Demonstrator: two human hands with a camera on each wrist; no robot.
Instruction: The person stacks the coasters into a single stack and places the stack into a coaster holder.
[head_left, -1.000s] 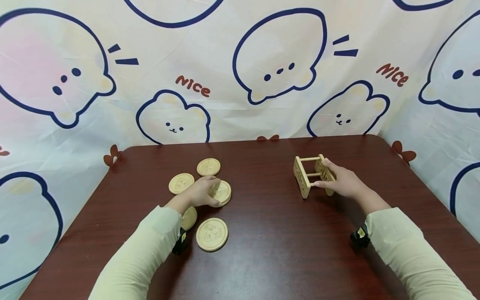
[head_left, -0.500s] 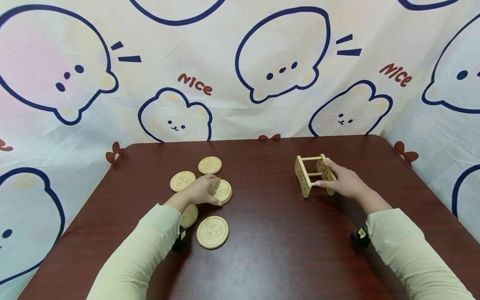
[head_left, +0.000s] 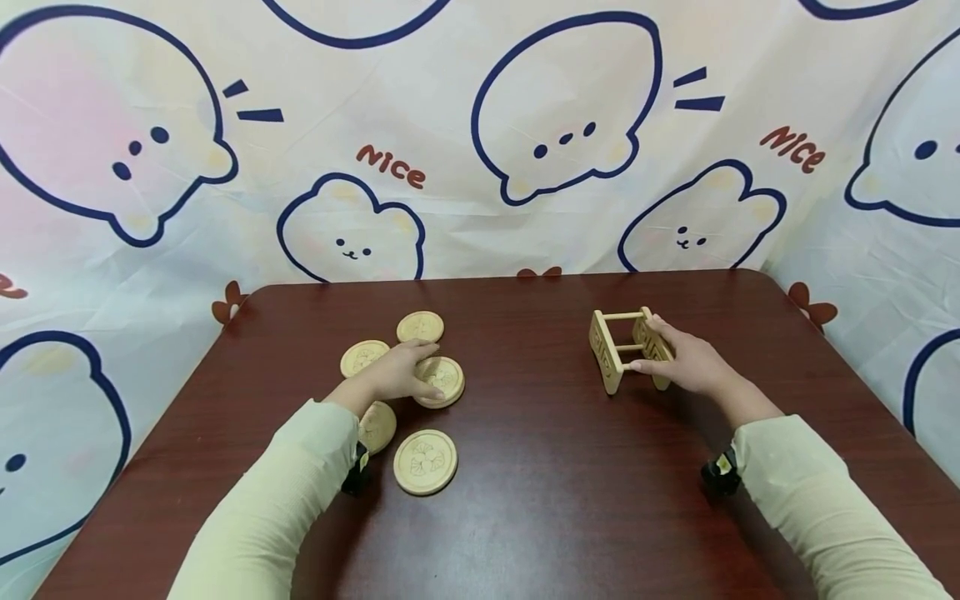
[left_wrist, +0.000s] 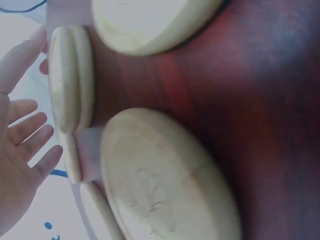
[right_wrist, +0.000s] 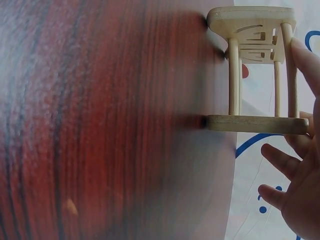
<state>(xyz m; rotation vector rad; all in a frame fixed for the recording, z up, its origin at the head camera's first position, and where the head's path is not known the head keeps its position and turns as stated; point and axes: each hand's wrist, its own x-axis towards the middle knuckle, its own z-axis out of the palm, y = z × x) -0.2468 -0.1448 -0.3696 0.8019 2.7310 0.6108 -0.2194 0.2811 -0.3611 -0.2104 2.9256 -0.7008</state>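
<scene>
On the table's left half, my left hand (head_left: 392, 372) hovers at two stacked round wooden coasters (head_left: 442, 380), its fingers extended. The left wrist view shows that hand (left_wrist: 20, 160) with fingers spread and a gap between it and the stack (left_wrist: 72, 80). Single coasters lie around it: one behind (head_left: 420, 326), one to the left (head_left: 363, 357), one partly under the wrist (head_left: 378, 427), and one in front (head_left: 425, 462) with a leaf pattern. At right, my right hand (head_left: 693, 363) holds a small wooden coaster rack (head_left: 604, 354) by its right end panel; rods join its cut-out panels (right_wrist: 257, 124).
The dark brown table (head_left: 525, 500) has its far edge against a cartoon-printed cloth (head_left: 450, 225), which also hangs at both sides. A dark band with a small device sits on each wrist.
My left hand has come off the stacked coasters and shifted slightly back and left, its fingers loosening. The stack stays put. My right hand and the rack stay still.
</scene>
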